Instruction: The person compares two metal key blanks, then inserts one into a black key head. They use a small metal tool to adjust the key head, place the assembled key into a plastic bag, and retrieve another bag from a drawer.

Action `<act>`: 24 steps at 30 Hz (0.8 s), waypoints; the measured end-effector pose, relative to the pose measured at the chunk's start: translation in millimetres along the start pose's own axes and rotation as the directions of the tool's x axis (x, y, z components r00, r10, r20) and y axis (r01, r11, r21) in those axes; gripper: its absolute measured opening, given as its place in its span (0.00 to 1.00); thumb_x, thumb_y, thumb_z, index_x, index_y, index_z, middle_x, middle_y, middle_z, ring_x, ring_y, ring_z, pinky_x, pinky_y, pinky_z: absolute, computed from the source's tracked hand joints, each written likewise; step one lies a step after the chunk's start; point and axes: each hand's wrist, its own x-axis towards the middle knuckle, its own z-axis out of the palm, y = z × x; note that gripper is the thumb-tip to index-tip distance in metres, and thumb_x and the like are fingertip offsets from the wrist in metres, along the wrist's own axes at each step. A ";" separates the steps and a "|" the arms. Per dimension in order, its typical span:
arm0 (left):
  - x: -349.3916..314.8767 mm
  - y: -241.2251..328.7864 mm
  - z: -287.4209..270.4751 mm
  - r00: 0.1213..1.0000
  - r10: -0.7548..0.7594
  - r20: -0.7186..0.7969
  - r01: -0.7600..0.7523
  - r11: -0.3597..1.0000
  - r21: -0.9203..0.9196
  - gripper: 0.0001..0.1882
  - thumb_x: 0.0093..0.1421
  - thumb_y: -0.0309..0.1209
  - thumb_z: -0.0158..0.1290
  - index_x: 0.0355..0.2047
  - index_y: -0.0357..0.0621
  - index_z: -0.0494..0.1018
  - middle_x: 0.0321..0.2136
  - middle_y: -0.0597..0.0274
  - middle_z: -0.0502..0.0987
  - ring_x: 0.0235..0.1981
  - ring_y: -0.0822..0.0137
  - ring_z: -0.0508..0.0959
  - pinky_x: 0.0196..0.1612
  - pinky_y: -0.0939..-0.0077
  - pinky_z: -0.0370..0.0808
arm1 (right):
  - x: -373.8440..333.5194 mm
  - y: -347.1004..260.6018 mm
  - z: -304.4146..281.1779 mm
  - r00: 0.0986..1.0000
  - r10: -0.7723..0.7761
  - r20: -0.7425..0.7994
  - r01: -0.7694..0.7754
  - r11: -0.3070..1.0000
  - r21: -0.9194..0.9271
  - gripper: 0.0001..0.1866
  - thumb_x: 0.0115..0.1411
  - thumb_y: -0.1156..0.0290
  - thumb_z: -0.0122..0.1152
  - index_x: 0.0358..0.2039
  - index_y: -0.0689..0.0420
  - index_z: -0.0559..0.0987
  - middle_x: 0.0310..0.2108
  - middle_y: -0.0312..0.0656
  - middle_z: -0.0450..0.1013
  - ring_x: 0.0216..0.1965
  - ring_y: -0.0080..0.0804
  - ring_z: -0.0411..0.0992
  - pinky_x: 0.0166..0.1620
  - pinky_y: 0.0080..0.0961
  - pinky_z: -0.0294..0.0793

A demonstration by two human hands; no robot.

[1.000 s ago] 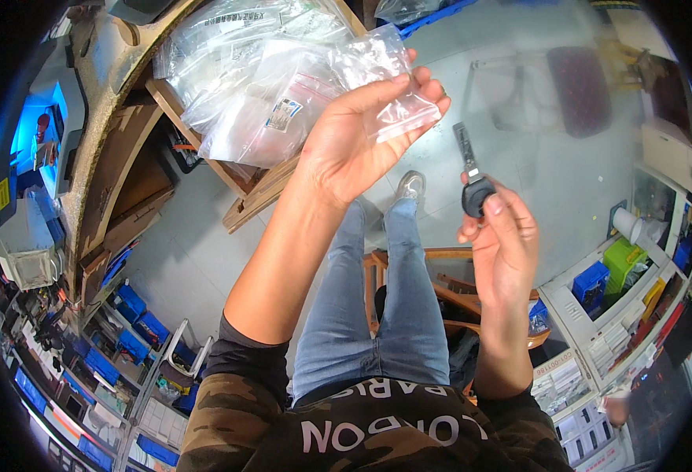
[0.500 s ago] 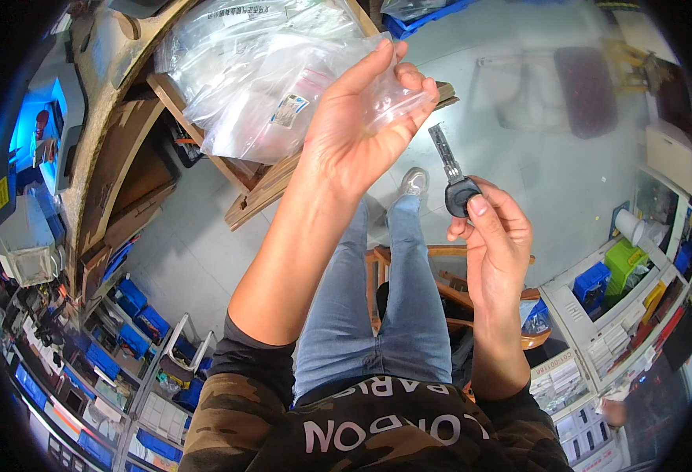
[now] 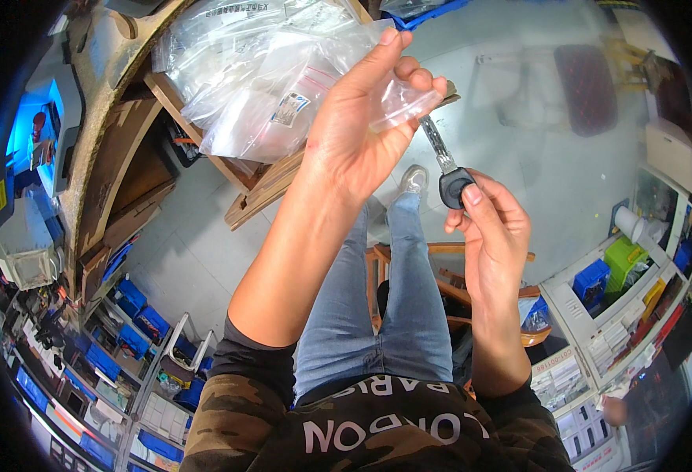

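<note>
My left hand (image 3: pixel 350 138) is closed on a clear plastic bag (image 3: pixel 397 104), part of which shows between its thumb and fingers. Between thumb and fingers, my right hand (image 3: pixel 494 228) pinches a key (image 3: pixel 454 186) by its black head. The metal blade points up and to the left. Its tip is right at the bag's lower right edge, by my left fingers; whether it is inside the bag I cannot tell. Behind my left hand lies a pile of clear plastic bags (image 3: pixel 240 118), one with a small printed label (image 3: pixel 289 109).
The pile lies in a wooden drawer or tray (image 3: pixel 174 106) beside a curved wooden bench (image 3: pixel 94 149). A wooden stool (image 3: pixel 460 250) stands by my legs. Shelves with blue bins (image 3: pixel 132 340) are at the lower left; a green bin (image 3: pixel 623 263) is at the right.
The key has moved up and left in my right hand, so its tip now meets the bag's edge. My left hand has shifted slightly right with the bag.
</note>
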 end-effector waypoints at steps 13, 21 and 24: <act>-4.8 -9.1 4.9 0.991 0.080 0.105 -0.105 0.961 0.254 0.20 0.54 0.36 0.53 0.41 0.36 0.62 0.23 0.65 0.68 0.29 0.66 0.73 0.41 0.68 0.69 | 5.1 -0.3 4.7 1.000 -0.007 -0.028 0.008 0.999 0.033 0.11 0.53 0.73 0.57 0.35 0.67 0.74 0.25 0.40 0.72 0.22 0.21 0.66 0.27 0.18 0.67; -9.9 -15.8 6.3 0.991 0.047 0.128 -0.087 0.940 0.329 0.21 0.57 0.38 0.49 0.46 0.36 0.61 0.29 0.62 0.70 0.37 0.62 0.73 0.47 0.65 0.66 | 7.7 -2.7 6.6 0.998 -0.025 -0.051 0.027 0.998 0.052 0.11 0.56 0.72 0.54 0.36 0.68 0.73 0.26 0.41 0.71 0.22 0.22 0.63 0.28 0.20 0.64; -12.3 -19.2 6.4 0.993 0.024 0.115 -0.065 0.928 0.367 0.21 0.58 0.39 0.47 0.46 0.37 0.61 0.31 0.61 0.70 0.39 0.61 0.72 0.50 0.64 0.66 | 8.8 -2.6 6.2 0.998 -0.037 -0.054 0.040 0.997 0.060 0.11 0.56 0.72 0.54 0.35 0.67 0.73 0.26 0.40 0.71 0.22 0.22 0.63 0.28 0.20 0.64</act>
